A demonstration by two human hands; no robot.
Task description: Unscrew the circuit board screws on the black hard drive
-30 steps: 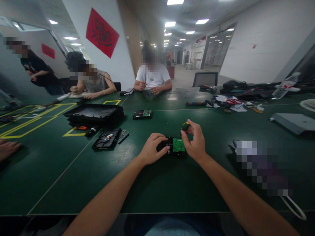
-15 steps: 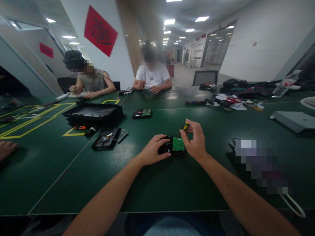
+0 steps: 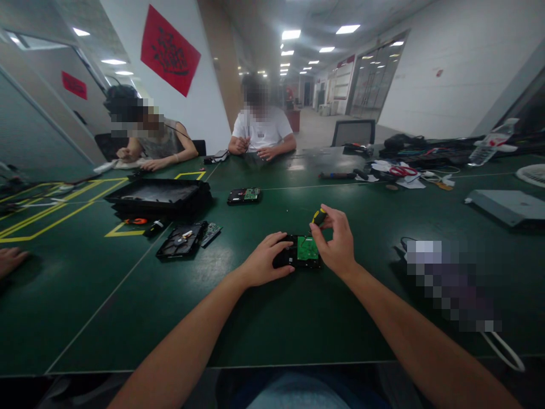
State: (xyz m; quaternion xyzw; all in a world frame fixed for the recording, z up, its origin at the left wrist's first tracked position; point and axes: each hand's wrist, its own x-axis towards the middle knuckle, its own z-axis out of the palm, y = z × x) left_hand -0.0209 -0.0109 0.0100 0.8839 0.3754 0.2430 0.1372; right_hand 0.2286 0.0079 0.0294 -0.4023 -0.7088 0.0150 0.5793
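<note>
A hard drive [image 3: 307,248] lies on the green table in front of me, its green circuit board facing up. My left hand [image 3: 268,260] grips its left end, fingers on the far edge and thumb on the near one. Above the board's right side, my right hand [image 3: 336,237] pinches a screwdriver [image 3: 319,216] by its yellow and black handle. The screwdriver is tilted, its shaft pointing down to the board; whether the tip sits in a screw is too small to tell.
Left of my hands lie an opened black drive case [image 3: 181,240] and a loose circuit board [image 3: 210,234]. Behind them stands a black tray [image 3: 155,196]. Another hard drive [image 3: 244,196] lies farther off. A grey box [image 3: 506,207] is at right. Two people sit across.
The screwdriver handle has turned in my right fingers, showing a different side. My left hand and the hard drive stay in place; the whole view has shifted slightly.
</note>
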